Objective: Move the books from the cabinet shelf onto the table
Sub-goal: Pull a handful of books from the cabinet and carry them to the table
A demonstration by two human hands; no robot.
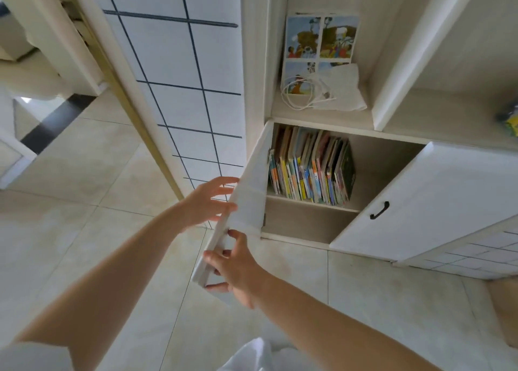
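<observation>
I judge this the opening step: my left hand (208,199) lies flat, fingers spread, against the outer face of the smooth white door (249,199), while my right hand (234,264) pinches its lower edge. Beyond both grips, the books (311,168), thin glossy spines upright and leaning, sit untouched on the shelf (311,204). Next I release and reach in

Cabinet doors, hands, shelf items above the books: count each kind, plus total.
Cabinet doors: 2, the left door and the right door, both open
Hands: 2, left hand and right hand, both on the left door's edge
Upper shelf items: 3, picture sheet, white cable, white cloth
Total: 7
</observation>
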